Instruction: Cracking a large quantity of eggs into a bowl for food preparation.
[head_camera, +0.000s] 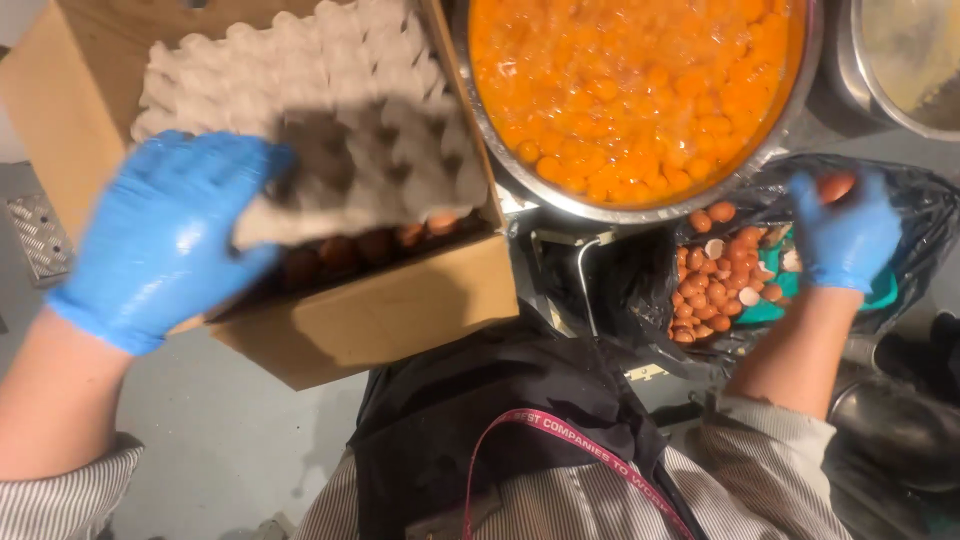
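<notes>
A steel bowl brims with orange yolks; broken eggshells fill a black bag; grey floor below.

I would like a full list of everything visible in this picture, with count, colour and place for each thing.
egg tray: one, grey pulp, top of the box, left hand lifting its edge
brown eggs: several, under the tray, inside the box
cardboard box: one, brown, left
metal bowl: one, silver, top centre, full of orange yolks
second metal bowl: one, top right corner, partly seen
black bag: one, right, holding broken eggshells
egg: one, brown, in the right hand
apron: one, black, bottom centre
lanyard: one, pink
left hand: blue glove
right hand: blue glove
</notes>
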